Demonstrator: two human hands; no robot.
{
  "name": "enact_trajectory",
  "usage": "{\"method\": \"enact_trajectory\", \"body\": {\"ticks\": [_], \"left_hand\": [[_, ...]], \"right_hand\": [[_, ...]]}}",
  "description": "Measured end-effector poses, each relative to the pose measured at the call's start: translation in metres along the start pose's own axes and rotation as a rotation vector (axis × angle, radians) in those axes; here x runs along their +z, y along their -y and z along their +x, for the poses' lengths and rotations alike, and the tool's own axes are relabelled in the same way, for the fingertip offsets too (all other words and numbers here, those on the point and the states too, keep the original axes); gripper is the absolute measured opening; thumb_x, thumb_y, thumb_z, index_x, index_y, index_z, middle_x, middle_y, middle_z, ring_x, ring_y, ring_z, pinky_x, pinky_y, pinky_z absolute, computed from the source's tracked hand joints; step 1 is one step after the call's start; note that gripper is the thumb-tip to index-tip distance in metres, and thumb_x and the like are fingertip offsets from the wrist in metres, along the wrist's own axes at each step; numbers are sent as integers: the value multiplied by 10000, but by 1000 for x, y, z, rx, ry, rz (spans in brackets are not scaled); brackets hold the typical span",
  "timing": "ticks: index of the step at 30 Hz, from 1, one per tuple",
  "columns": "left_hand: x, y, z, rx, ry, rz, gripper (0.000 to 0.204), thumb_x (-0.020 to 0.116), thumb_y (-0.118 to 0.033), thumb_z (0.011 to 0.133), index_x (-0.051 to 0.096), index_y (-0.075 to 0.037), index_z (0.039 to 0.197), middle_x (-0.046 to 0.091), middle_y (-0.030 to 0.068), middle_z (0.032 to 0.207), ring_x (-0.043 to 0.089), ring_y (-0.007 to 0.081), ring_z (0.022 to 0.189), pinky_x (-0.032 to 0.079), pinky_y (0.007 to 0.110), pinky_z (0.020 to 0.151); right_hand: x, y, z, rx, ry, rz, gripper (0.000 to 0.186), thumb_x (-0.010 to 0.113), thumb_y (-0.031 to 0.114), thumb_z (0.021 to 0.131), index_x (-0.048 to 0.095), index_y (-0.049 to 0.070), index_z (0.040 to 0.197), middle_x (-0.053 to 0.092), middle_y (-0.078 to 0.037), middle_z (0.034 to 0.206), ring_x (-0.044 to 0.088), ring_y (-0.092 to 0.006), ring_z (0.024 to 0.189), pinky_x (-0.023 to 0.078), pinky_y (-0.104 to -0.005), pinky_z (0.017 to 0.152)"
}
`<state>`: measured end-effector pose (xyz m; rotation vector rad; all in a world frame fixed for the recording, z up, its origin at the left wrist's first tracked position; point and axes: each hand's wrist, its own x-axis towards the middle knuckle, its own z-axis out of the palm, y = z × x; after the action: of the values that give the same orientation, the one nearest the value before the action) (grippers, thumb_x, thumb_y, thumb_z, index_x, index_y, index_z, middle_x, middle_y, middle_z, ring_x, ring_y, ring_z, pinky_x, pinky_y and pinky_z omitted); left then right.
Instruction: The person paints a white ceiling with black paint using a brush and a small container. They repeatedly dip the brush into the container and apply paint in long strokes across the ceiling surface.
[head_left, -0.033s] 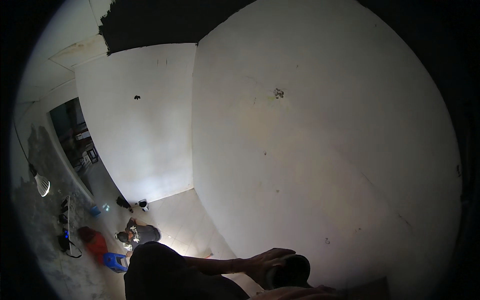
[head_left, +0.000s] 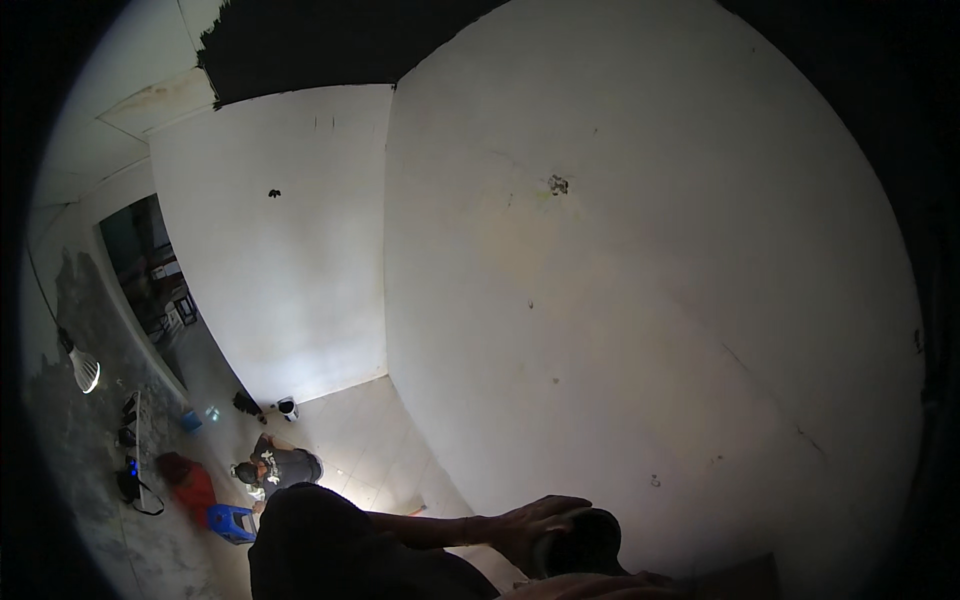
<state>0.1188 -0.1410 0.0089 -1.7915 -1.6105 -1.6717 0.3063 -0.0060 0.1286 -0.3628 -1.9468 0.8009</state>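
Note:
My left hand (head_left: pixel 525 530) reaches in from the lower left with its fingers curled over the rim of a round, dark-mouthed container (head_left: pixel 588 543). Deep shadow hides whatever is inside, and the container's exact kind does not show. Skin that seems to be my right hand (head_left: pixel 600 588) shows just under the container at the lower edge. Its fingers are too dark and cut off to make out. The white wall (head_left: pixel 620 300) rises beyond both hands, with chipped spots and thin cracks. Along its top runs a dark band (head_left: pixel 310 50) with a ragged left end.
Far below on the tiled floor (head_left: pixel 350 440), a person in a dark shirt (head_left: pixel 285 468) bends beside a blue plastic stool (head_left: pixel 232 524) and a person in red (head_left: pixel 190 490). A lit bulb (head_left: pixel 84 370) hangs at left. A small bucket (head_left: pixel 288 409) stands by the wall's foot near a doorway (head_left: pixel 150 275).

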Motion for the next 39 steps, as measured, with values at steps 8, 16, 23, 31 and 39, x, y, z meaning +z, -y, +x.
{"method": "enact_trajectory", "body": {"ticks": [8, 16, 23, 31, 39], "left_hand": [[-1, 5, 3, -8, 11, 17, 1067, 980, -525, 587, 373, -134, 1372, 340, 356, 1539, 400, 548, 1396, 437, 639, 1081], [-16, 16, 9, -15, 94, 7, 1048, 1017, -432, 551, 373, -183, 1339, 487, 349, 1439, 506, 537, 1325, 494, 600, 1044], [3, 26, 25, 133, 122, -187, 1096, 1020, -455, 539, 377, -165, 1379, 432, 360, 1456, 504, 552, 1301, 494, 612, 1021], [28, 13, 47, 181, 206, -246, 1010, 1007, -446, 577, 384, -172, 1323, 472, 354, 1422, 557, 534, 1268, 540, 573, 1003], [51, 9, 53, 240, 251, -403, 992, 1008, -428, 587, 396, -171, 1325, 463, 360, 1428, 554, 528, 1275, 530, 568, 1015]], "right_hand": [[-4, -4, 1, -47, 58, -124, 147, 681, 115, 960, 686, -13, 886, 662, -108, 764, 622, -177, 591, 496, -299, 519], [9, 34, -8, 11, -87, -203, 71, 725, -3, 842, 662, -9, 811, 664, -109, 778, 663, -177, 663, 508, -287, 562], [3, 55, -22, 177, -189, -287, 55, 747, -37, 842, 698, -12, 834, 696, -110, 807, 722, -170, 635, 546, -268, 536], [-13, 57, -43, 224, -290, -360, 60, 766, -25, 837, 716, -19, 870, 695, -113, 809, 731, -175, 683, 582, -270, 574], [-18, 68, -59, 243, -417, -462, 40, 723, -39, 876, 700, -23, 848, 685, -106, 792, 725, -162, 678, 585, -258, 582]]}}
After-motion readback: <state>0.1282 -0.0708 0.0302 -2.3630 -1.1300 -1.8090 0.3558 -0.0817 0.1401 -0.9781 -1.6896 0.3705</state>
